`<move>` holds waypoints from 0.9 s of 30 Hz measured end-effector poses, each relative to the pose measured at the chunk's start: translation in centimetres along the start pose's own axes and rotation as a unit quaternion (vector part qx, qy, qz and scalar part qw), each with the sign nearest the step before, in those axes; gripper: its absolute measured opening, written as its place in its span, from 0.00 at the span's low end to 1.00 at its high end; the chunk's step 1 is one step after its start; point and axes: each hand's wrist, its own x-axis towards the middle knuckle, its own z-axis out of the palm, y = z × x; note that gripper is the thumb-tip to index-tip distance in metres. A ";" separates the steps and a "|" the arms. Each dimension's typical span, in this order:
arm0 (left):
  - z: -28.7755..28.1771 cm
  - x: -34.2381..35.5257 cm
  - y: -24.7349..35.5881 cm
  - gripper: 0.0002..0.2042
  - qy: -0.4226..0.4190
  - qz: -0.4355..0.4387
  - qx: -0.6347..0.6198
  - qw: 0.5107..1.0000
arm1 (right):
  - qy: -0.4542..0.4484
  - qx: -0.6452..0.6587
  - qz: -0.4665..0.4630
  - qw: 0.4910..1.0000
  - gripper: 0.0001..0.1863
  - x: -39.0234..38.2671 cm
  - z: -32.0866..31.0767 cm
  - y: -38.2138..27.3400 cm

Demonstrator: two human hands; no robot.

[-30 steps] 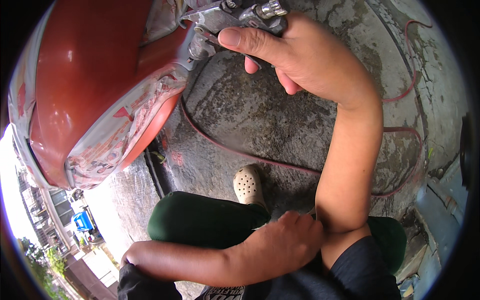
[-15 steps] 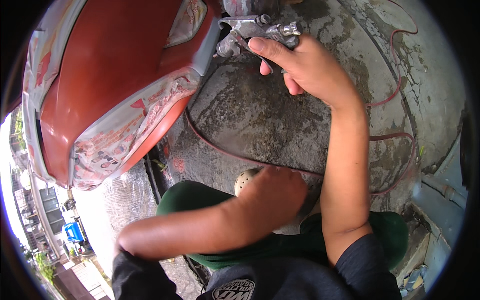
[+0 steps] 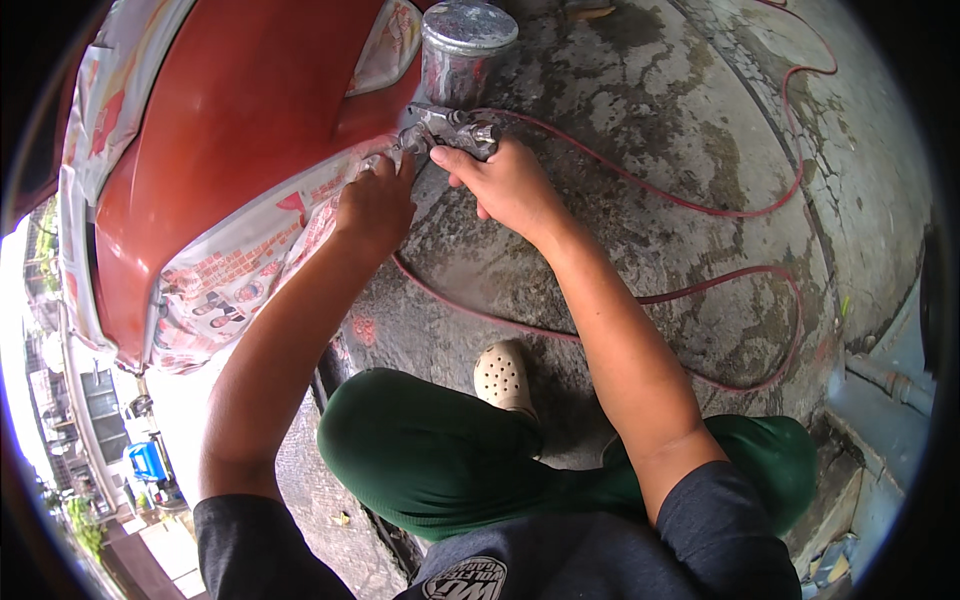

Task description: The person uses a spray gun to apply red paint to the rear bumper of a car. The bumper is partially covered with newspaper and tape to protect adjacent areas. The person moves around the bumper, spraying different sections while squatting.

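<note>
My right hand (image 3: 512,190) grips a grey metal spray gun (image 3: 462,132) by its handle, thumb along the near side. The gun's nozzle points left, towards a red-brown painted car body panel (image 3: 230,110). My left hand (image 3: 376,208) is at the nozzle end with its fingers curled around the front; the fingertips are partly hidden. Just behind the left hand lies printed masking paper (image 3: 250,255) taped over a section of the panel. Beyond the gun stands a paint-smeared metal can (image 3: 450,75) with a lid.
A thin red hose (image 3: 660,195) loops across the stained concrete floor (image 3: 610,100) and passes under my right forearm. My foot in a cream perforated clog (image 3: 500,375) rests on the floor below. A pale blue structure with a pipe (image 3: 890,385) stands at the right.
My left hand has swung from above my lap up to the front of the spray gun. My right hand has brought the gun left and nearer, revealing the can behind it.
</note>
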 end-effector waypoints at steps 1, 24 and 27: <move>0.0 0.3 0.1 0.39 -0.021 0.002 -0.004 1.000 | 0.002 0.004 -0.001 1.000 0.19 0.0 0.0 0.2; 1.2 2.7 -2.0 0.34 -0.053 -0.027 0.066 0.996 | 0.016 0.004 0.008 1.000 0.20 0.1 -2.5 -1.8; 1.0 2.6 -1.5 0.34 -0.054 -0.039 0.074 0.995 | 0.016 -0.001 0.011 1.000 0.20 0.0 -2.5 -2.0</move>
